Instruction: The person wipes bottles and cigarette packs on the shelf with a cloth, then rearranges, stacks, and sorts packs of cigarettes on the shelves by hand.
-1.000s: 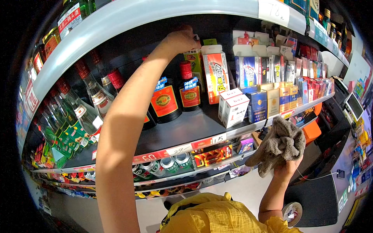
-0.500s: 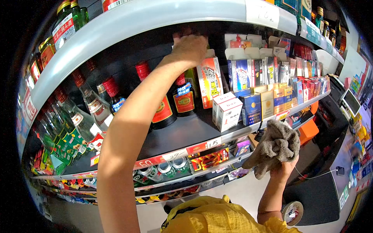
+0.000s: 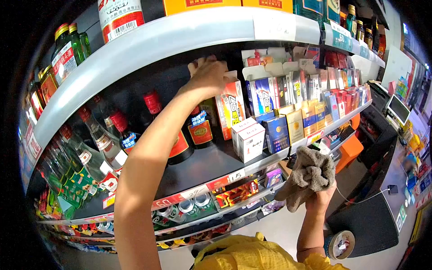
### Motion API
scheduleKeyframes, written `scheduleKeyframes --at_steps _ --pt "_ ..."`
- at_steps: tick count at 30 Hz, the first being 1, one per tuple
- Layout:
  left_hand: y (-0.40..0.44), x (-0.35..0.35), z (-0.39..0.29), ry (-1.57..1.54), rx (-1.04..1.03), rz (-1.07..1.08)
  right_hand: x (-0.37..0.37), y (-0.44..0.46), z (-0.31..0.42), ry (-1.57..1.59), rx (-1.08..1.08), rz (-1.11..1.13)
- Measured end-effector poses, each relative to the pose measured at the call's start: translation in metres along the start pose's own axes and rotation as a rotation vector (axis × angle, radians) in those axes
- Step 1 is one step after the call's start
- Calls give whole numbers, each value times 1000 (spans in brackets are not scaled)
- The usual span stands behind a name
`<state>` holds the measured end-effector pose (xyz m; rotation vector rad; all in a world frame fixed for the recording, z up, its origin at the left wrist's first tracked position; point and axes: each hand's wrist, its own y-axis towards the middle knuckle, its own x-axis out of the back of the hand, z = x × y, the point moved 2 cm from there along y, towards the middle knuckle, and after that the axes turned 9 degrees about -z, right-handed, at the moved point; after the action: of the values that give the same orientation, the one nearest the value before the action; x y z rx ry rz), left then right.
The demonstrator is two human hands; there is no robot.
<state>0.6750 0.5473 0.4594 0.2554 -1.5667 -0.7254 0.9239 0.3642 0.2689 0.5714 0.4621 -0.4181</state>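
Observation:
My left hand (image 3: 208, 77) reaches into the shelf, its fingers bent above the dark red-capped bottles and beside the top of a tall white-and-orange box (image 3: 230, 105). What those fingers grip, if anything, is hidden. Below the wrist stands a dark bottle (image 3: 200, 130) with a red label and a blue tag. My right hand (image 3: 321, 198) holds a bunched grey-brown cloth (image 3: 310, 173) in front of the shelf edge. Two small white boxes (image 3: 249, 141) stand near that edge, left of the cloth.
Clear glass bottles (image 3: 96, 155) line the shelf's left side; several cigarette packs (image 3: 294, 123) fill the right. The upper shelf's pale rim (image 3: 180, 33) curves above my left hand. Beer cans (image 3: 186, 206) sit below. At lower right are a dark counter (image 3: 364, 225) and a round bin (image 3: 340, 245).
The view has shifted, so more of the upper shelf shows. My left hand is slightly lower against the tall box, with more of its fingers visible. The cloth stays in my right hand.

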Motion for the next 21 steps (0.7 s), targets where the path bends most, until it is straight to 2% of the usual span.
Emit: scheduleKeyframes --at_steps 2,3,6,12,15,21 --pt "-4 11 -7 -79 -27 42 -8 -1 3 55 30 32" --pt "-9 9 -9 -114 -63 -95 -7 -1 1 56 23 28" --pt "-5 8 -8 -183 -108 -43 -7 -1 0 69 3 33" --pt "-5 5 -10 -325 -56 -77 -10 1 1 -26 29 10" --pt "-3 -5 -6 -292 -76 -144 -7 1 -4 -18 22 3" --pt "-1 6 -5 -361 -125 -33 -9 1 -3 -12 19 17"
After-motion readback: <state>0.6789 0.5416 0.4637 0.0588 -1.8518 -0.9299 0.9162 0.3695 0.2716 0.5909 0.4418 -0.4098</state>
